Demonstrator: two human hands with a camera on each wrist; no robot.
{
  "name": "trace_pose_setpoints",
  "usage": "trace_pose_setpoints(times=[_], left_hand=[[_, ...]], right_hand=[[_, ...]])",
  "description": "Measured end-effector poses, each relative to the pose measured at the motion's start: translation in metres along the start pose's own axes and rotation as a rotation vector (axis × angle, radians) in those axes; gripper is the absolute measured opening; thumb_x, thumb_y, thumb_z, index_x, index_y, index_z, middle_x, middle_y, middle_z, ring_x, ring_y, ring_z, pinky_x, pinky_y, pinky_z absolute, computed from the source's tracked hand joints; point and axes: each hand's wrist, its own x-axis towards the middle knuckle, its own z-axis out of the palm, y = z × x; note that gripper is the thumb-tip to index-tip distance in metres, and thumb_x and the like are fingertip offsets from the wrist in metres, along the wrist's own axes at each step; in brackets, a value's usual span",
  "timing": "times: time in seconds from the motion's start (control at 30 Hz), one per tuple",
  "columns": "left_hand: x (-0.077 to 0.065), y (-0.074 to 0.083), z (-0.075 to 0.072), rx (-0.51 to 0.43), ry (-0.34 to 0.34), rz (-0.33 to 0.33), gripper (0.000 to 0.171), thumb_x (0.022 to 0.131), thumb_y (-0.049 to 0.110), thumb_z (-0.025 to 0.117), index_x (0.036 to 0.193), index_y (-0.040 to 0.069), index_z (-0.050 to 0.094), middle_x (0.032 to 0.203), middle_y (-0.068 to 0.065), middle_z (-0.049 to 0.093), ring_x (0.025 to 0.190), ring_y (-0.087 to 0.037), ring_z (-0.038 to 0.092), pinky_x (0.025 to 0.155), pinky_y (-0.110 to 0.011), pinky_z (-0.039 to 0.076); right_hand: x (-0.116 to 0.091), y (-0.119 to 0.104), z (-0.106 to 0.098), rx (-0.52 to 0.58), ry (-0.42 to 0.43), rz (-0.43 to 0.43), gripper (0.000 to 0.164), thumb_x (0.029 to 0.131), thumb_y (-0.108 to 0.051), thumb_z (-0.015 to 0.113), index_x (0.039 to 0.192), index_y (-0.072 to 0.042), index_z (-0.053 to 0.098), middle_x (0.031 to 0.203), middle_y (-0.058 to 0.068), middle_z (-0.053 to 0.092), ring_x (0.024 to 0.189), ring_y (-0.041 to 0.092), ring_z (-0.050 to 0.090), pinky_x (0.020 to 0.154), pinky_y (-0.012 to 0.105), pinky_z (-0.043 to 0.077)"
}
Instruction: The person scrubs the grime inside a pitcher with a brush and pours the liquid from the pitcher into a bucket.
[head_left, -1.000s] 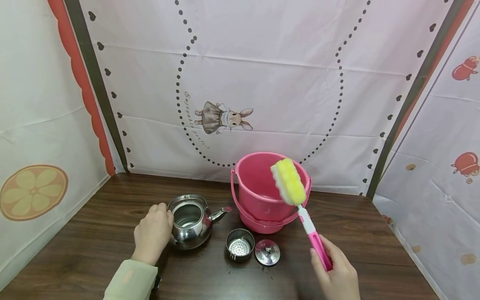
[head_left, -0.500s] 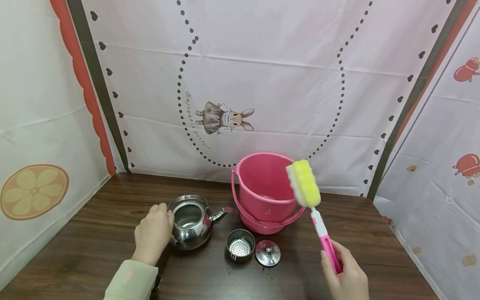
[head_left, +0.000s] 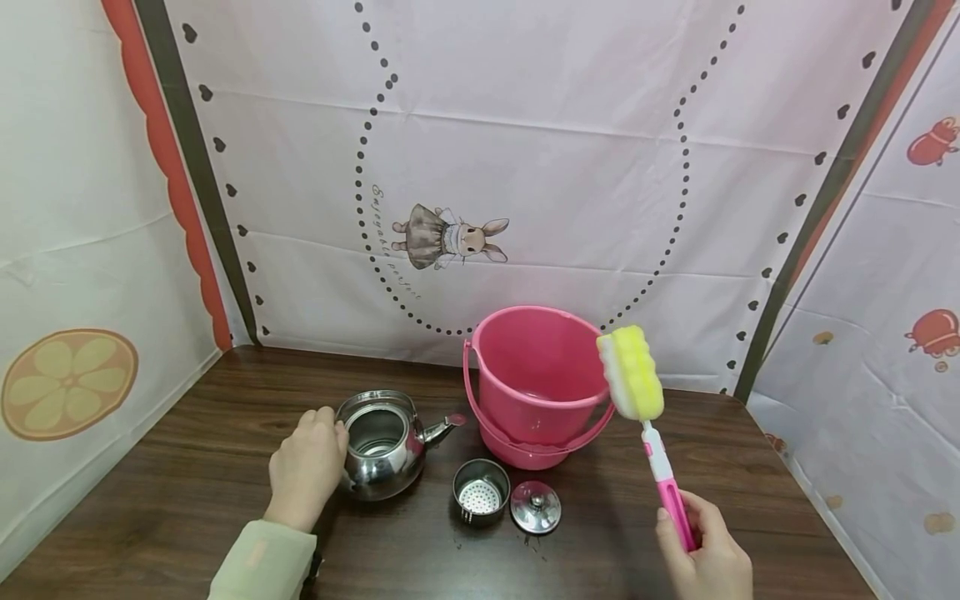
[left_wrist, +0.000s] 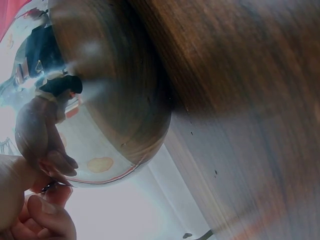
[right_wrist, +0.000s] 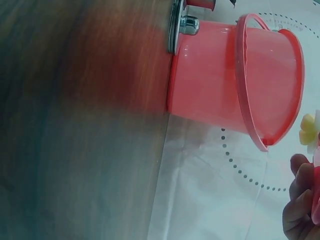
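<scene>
My left hand (head_left: 307,467) grips the left side of a shiny steel teakettle (head_left: 382,462). Its lid is off and its spout points right. Close up in the left wrist view, thumb and fingers (left_wrist: 47,212) pinch at the kettle's edge, and the round body (left_wrist: 115,100) mirrors the hand. On the right side, my right hand (head_left: 708,546) holds a sponge bottle brush (head_left: 633,375) by its pink handle, the yellow and white head pointing up. In the right wrist view only curled fingers (right_wrist: 300,195) and part of the brush show.
A pink bucket (head_left: 525,425) with its handle down stands behind, left of the brush. In front of it, a steel strainer cup (head_left: 481,496) sits beside a round steel lid (head_left: 536,510) on the dark wooden table (head_left: 420,554). Printed white cloth (head_left: 577,192) hangs around the table.
My right hand has moved right with the bottle brush, whose sponge head has passed from over the bucket's opening to the bucket's right. The left hand and teakettle have stayed put.
</scene>
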Motion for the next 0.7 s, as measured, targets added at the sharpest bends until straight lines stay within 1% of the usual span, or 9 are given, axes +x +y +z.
trace_pose_setpoints(times=[0.3, 0.43, 0.57, 0.7], left_hand=[[-0.0006, 0.0001, 0.0005, -0.002, 0.014, 0.009, 0.014, 0.088, 0.009, 0.054, 0.088, -0.005, 0.055, 0.074, -0.018, 0.055, 0.05, -0.041, 0.055, 0.04, -0.049, 0.04], [-0.0007, 0.0, 0.0007, -0.002, 0.011, 0.009, 0.014, 0.088, 0.009, 0.054, 0.088, -0.005, 0.055, 0.074, -0.019, 0.055, 0.05, -0.041, 0.055, 0.041, -0.05, 0.041], [-0.0005, 0.0001, 0.0001, -0.002, 0.009, 0.007, 0.014, 0.088, 0.009, 0.053, 0.088, -0.005, 0.055, 0.075, -0.019, 0.055, 0.051, -0.042, 0.056, 0.041, -0.05, 0.041], [0.0002, -0.0001, 0.0002, 0.0, 0.01, 0.006, 0.014, 0.088, 0.009, 0.053, 0.088, -0.005, 0.055, 0.074, -0.018, 0.055, 0.05, -0.041, 0.056, 0.04, -0.049, 0.041]], right_hand=[[0.0019, 0.0015, -0.0037, -0.095, -0.032, 0.077, 0.031, 0.071, -0.011, 0.077, 0.098, -0.002, 0.065, 0.061, 0.001, 0.059, 0.044, -0.015, 0.028, 0.041, 0.014, 0.027], [0.0019, -0.0002, -0.0058, -0.131, -0.052, 0.122, 0.029, 0.074, -0.015, 0.075, 0.098, -0.002, 0.065, 0.061, 0.002, 0.06, 0.042, -0.011, 0.03, 0.04, 0.015, 0.027], [0.0016, 0.0006, -0.0068, -0.158, -0.073, 0.145, 0.028, 0.077, -0.018, 0.073, 0.098, -0.001, 0.064, 0.062, 0.003, 0.061, 0.042, -0.008, 0.031, 0.041, 0.016, 0.027], [0.0008, 0.0017, -0.0077, -0.187, -0.127, 0.193, 0.028, 0.08, -0.022, 0.07, 0.099, -0.002, 0.064, 0.062, 0.001, 0.061, 0.043, -0.004, 0.033, 0.042, 0.019, 0.028]])
